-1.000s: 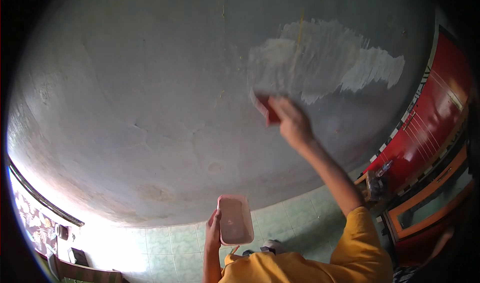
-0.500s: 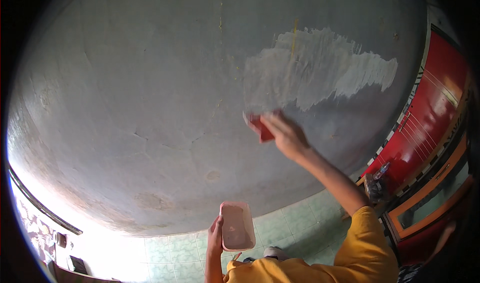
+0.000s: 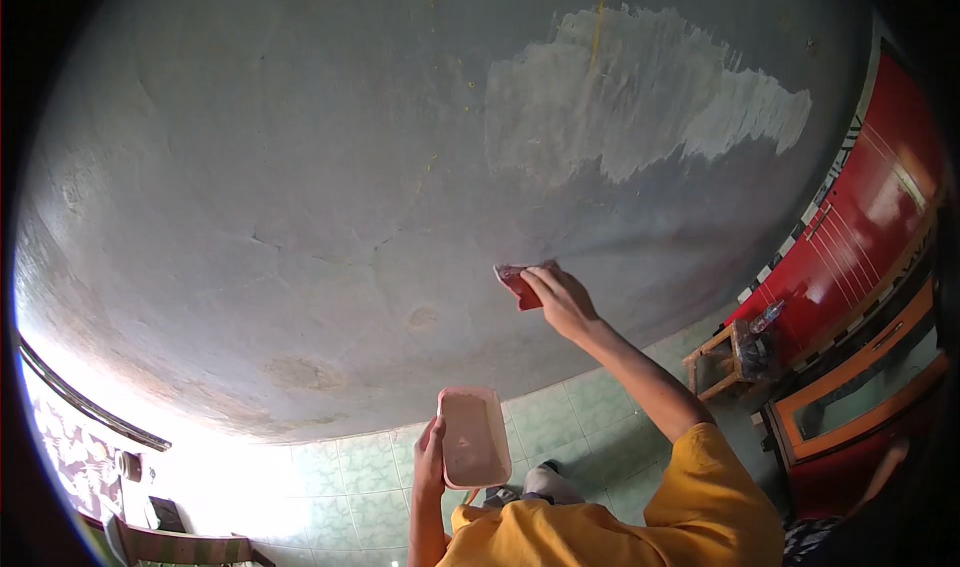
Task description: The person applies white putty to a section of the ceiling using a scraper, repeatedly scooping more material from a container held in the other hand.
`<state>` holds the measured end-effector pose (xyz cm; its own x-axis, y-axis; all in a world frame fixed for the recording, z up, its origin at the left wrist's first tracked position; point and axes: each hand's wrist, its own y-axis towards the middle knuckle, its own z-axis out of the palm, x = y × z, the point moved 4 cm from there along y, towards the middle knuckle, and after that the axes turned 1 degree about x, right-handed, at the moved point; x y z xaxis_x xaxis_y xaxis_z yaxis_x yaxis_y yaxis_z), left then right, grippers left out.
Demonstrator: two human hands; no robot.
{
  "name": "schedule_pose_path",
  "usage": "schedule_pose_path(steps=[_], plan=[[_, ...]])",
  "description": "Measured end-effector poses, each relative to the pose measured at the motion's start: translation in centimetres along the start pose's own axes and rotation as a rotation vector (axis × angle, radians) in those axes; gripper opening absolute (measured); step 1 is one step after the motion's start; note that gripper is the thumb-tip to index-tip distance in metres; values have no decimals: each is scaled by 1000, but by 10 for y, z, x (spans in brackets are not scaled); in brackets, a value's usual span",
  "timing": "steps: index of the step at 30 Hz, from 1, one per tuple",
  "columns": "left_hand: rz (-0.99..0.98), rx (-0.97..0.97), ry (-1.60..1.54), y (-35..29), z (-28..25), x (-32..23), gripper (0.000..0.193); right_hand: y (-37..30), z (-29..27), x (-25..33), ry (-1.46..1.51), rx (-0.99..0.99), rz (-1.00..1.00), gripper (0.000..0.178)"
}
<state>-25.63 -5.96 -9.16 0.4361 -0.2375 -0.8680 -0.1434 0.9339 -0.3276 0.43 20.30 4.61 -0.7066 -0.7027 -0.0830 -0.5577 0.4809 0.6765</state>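
Observation:
My right hand (image 3: pixel 562 302) is closed around a red putty spreader (image 3: pixel 519 285), whose far edge carries some pale residue. It is held out in front of the grey wall (image 3: pixel 300 197), below a patch of whitish filler (image 3: pixel 640 97); whether the blade touches the wall I cannot tell. My left hand (image 3: pixel 430 457) grips the left side of a pinkish rectangular tub (image 3: pixel 474 397), held level at waist height. Inside the tub lies a smooth, pale pinkish-grey paste (image 3: pixel 470 442).
Green tiles (image 3: pixel 360 487) cover the floor under my feet. At right are a small wooden stool (image 3: pixel 715 362) with a dark bundle on it, a red panel (image 3: pixel 850 227) and an orange-framed glass cabinet (image 3: pixel 860 397). A chair (image 3: pixel 190 547) stands at lower left.
My right hand with the spreader has come down, away from the filler patch. The view has tilted, so the patch sits higher. The tub remains in my left hand.

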Motion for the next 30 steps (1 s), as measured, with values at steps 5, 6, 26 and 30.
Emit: schedule_pose_path(steps=[5, 6, 26, 30], plan=[[-4, -33, 6, -8, -9, 4, 60, 137, -156, -4, -55, -449, -38, 61], [5, -30, 5, -8, -8, 2, 59, 170, -192, -10, -125, -572, -70, 67], [89, -5, 25, 4, 14, -23, 63, 245, -277, -37, -151, -583, -96, 48], [87, 18, -21, 9, 21, -15, 62, 202, -197, -27, -270, -461, -145, 43]])
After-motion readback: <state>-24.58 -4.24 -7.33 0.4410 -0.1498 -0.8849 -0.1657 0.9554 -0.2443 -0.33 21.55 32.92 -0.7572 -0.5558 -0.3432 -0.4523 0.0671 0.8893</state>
